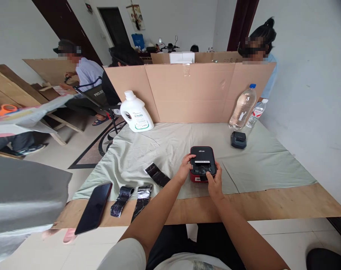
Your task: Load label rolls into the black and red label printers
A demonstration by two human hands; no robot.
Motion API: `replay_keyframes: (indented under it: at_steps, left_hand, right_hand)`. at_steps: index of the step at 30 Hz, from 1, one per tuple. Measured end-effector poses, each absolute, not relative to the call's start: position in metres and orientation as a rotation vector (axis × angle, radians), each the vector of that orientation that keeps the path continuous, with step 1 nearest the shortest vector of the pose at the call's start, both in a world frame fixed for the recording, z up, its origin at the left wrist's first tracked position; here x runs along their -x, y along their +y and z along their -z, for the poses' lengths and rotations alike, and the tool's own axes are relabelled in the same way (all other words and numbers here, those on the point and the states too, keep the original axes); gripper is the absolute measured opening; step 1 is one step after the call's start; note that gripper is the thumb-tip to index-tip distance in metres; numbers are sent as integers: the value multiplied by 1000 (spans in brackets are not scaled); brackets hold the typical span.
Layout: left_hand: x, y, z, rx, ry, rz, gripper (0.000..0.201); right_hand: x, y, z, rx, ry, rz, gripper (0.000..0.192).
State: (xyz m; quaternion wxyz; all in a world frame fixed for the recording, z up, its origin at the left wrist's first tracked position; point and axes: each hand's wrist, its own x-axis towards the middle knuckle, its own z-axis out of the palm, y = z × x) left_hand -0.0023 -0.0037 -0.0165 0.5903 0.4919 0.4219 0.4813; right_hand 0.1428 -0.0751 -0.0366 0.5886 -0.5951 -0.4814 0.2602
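Observation:
A small label printer (203, 153) with a black top and red sides sits on the cloth in front of me. My left hand (185, 167) grips its left side, fingers at the upper edge. On the right side my right hand (214, 182) holds it, with the thumb on the lower front beside a dark glossy strip. A white strip with small print lies across the lid. Left of the printer are a flat black marbled strip (157, 175) and two partly unrolled black marbled rolls (144, 192) (126, 192); my left forearm partly covers one roll.
A dark phone (94, 208) lies at the table's left front edge. Farther back stand a white jug (136, 114), a large bottle (243, 107), a smaller bottle (255, 113) and a small black device (238, 140). A cardboard screen (190, 93) closes the back; several people sit beyond.

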Motion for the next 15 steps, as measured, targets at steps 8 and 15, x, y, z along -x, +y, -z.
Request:
replay_keyframes:
  at_steps: [8, 15]
  left_hand:
    - [3, -2, 15, -1111, 950, -1035, 80]
    - [9, 7, 7, -1091, 885, -1005, 86]
  right_hand:
    - [-137, -75, 37, 1361, -1025, -656, 72]
    - [-141, -75, 36, 1368, -1075, -653, 69]
